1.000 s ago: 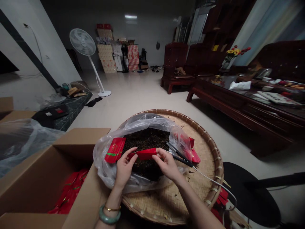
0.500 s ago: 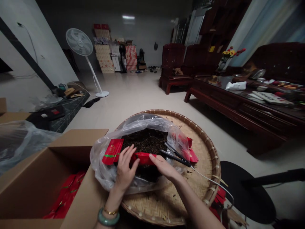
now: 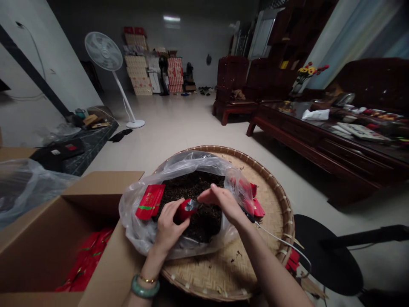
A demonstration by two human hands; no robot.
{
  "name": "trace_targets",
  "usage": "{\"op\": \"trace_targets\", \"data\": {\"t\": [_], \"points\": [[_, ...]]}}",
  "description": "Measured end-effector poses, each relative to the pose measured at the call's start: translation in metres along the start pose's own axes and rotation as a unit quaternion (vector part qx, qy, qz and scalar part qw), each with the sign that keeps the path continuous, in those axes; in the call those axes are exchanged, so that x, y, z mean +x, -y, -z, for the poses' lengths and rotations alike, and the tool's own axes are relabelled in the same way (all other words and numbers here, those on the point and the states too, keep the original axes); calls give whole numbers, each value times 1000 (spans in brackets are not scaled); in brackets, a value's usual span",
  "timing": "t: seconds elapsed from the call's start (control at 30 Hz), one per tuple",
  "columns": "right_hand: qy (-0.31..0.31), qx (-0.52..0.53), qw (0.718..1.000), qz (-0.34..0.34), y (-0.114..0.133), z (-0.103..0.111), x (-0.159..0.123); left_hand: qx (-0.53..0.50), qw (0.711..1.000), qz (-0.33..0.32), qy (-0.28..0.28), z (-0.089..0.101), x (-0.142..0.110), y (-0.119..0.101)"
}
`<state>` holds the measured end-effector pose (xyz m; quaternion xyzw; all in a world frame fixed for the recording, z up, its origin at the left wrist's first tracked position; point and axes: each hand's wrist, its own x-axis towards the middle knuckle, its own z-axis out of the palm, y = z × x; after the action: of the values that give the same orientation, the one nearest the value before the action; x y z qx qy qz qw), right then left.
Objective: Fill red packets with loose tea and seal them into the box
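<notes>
A cardboard box [image 3: 47,238] at the left holds a heap of red packets [image 3: 84,266], too jumbled to count. Beside it, on a round woven tray [image 3: 275,192], a clear plastic bag [image 3: 179,164] lies open with loose dark tea [image 3: 194,192] inside. One flat red packet [image 3: 149,201] leans on the bag's left edge. The left hand [image 3: 166,228] grips an open red pouch [image 3: 185,209] over the tea. The right hand [image 3: 220,202] is half curled, fingertips pinched together just above the pouch's mouth. More red packets [image 3: 255,200] lie to the right on the tray.
</notes>
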<state>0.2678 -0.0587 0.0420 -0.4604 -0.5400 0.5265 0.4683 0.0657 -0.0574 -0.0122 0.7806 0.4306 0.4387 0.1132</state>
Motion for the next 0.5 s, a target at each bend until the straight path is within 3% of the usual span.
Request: {"op": "trace_targets", "data": {"t": [0.07,0.13,0.2,0.33,0.5], "points": [[-64,-120,990,34,-6,8,15,-11,999,39,-20,1,1,1],[-5,-305,951,57,-17,9,29,-28,997,64,-40,2,1,1],[77,-412,906,57,-27,3,41,-47,994,81,-52,1,1,3],[152,-470,869,32,-38,-14,54,-63,991,104,-61,1,-2,7],[163,-502,850,-12,-42,-26,58,-63,987,123,-78,0,-2,13]]}}
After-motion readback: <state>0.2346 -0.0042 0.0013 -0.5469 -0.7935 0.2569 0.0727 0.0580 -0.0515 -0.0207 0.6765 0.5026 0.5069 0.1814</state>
